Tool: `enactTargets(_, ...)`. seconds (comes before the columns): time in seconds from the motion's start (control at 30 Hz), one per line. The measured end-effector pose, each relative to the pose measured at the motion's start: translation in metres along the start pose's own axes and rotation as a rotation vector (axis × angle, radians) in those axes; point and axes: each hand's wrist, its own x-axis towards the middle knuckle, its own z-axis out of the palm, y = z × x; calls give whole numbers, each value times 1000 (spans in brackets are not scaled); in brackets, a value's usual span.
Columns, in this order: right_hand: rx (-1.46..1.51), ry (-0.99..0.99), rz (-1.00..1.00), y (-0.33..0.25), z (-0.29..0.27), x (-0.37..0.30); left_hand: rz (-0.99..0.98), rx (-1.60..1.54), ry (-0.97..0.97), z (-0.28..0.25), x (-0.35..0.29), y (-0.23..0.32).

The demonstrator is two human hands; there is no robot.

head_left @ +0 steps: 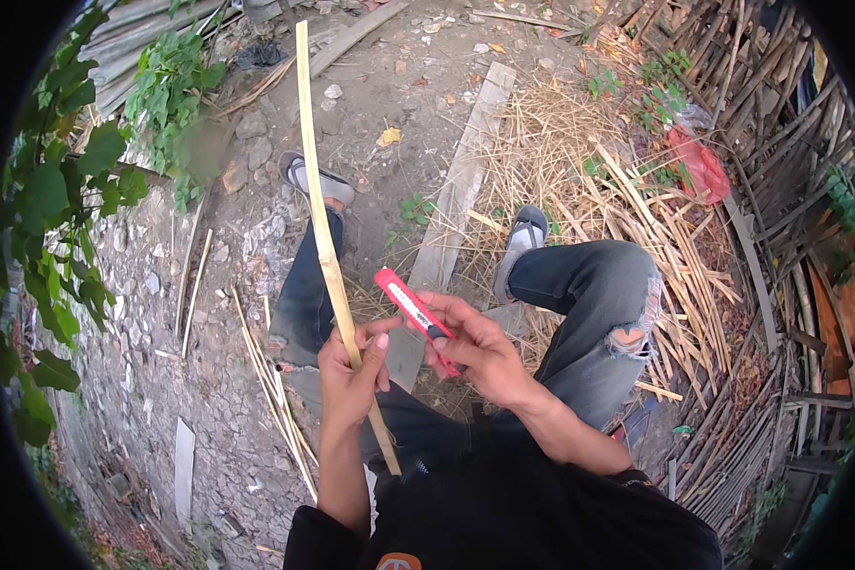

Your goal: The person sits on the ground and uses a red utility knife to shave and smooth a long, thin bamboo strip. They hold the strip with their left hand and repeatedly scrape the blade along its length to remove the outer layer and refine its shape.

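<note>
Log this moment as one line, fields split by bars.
left hand: gripping long pale strip | right hand: holding red cutter | strip and cutter: apart | loose strips: heaped at right

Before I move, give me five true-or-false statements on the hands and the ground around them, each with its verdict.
1. The left hand grips the long pale strip. True.
2. The right hand is empty. False: it holds a red tool.
3. A grey plank lies between the left foot and the right foot. True.
4. The red plastic bag lies at the picture's left. False: it lies at the right.
5. The trousers are torn at the right knee. True.
</note>
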Motion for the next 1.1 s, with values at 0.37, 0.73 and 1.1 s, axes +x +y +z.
enactTargets(0.37, 35, -52, -188, 60, 28, -5, 129, -174, 212, 4, -8, -13)
enactTargets(0.73, 89, 6, -264, 75, 31, -5, 186, -152, 222, 16, -12, -1)
enactTargets(1.1, 174, 33, -183, 63, 34, -5, 183, -129, 201, 8, -14, -7)
